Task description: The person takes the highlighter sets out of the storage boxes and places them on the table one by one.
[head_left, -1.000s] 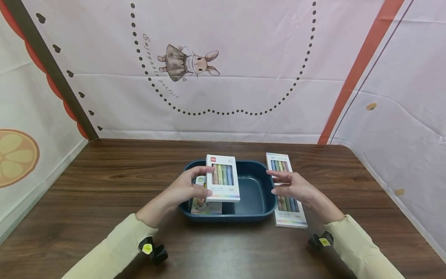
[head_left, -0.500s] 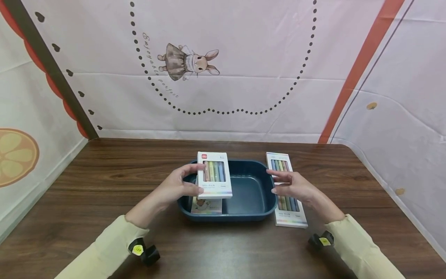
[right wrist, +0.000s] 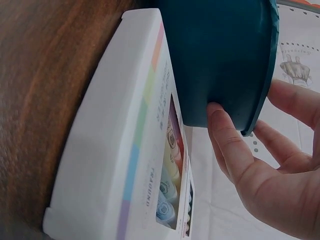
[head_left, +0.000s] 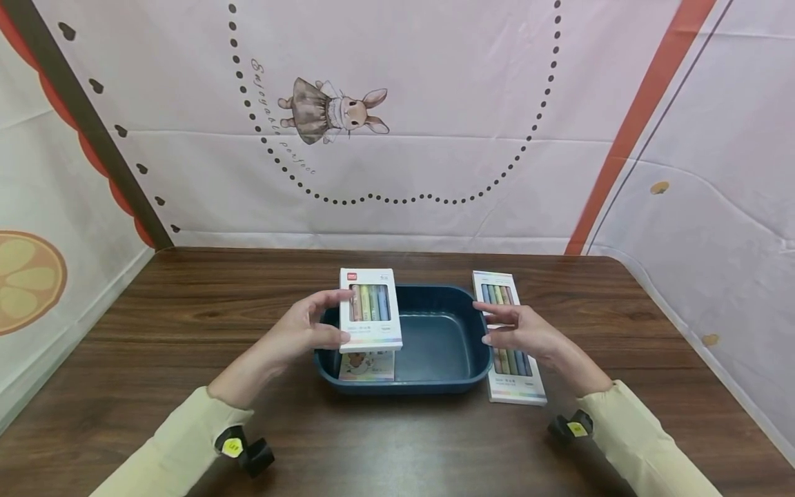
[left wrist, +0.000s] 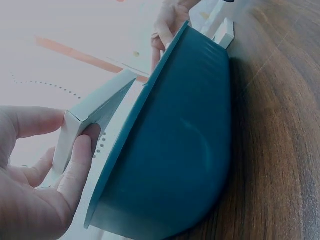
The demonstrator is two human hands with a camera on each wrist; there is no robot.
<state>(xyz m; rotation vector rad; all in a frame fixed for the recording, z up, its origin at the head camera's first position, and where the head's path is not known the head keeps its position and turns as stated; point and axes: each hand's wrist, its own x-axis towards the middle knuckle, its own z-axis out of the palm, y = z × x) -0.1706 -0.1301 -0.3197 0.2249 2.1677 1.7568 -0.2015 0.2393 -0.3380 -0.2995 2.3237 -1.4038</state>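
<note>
My left hand (head_left: 298, 331) pinches a white windowed box of pastel-coloured markers (head_left: 371, 335) by its left edge. The box is held over the left part of a dark blue plastic basin (head_left: 435, 383), face up and slightly tilted. From the left wrist, the thumb and fingers show on opposite sides of the box (left wrist: 100, 100), above the basin's rim. Inside the basin, another white box (head_left: 366, 367) with a printed picture lies partly hidden beneath. On the basin's right end, my right hand (head_left: 524, 335) holds the rim, with fingertips over the edge and others against the outer wall (right wrist: 220, 60).
Two more white marker boxes lie on the wooden table (head_left: 373, 442) right of the basin: a far one (head_left: 495, 279) and a near one (head_left: 517, 391), partly under my right hand in the head view. A printed cloth (head_left: 435, 166) hangs behind the table.
My left hand has carried the marker box leftward and slightly away from me, from nearer the basin's middle to over its left end. The right hand stays at the rim.
</note>
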